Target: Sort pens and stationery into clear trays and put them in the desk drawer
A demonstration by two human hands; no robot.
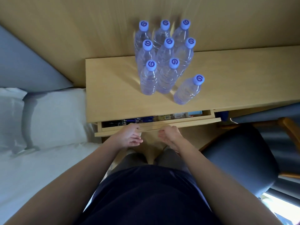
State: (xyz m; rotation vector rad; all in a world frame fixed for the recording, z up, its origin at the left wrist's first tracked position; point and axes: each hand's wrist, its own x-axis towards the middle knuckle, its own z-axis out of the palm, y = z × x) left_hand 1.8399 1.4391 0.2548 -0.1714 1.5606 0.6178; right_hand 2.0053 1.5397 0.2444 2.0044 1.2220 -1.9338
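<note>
The desk drawer (186, 121) is open a narrow gap under the desk top. Inside it I see dark and blue pens (129, 121) on the left and small boxes and stationery (180, 115) on the right; any clear trays are too hidden to make out. My left hand (129, 137) is at the drawer's front panel, thumb on its top edge, fingers curled below it. My right hand (170, 136) grips the same panel a little to the right, fingers curled under.
Several clear water bottles with blue caps (164, 62) stand on the light wooden desk (113, 95). A white bed (40, 127) lies to the left. A dark blue chair (240, 158) with a wooden frame stands to the right, close to my body.
</note>
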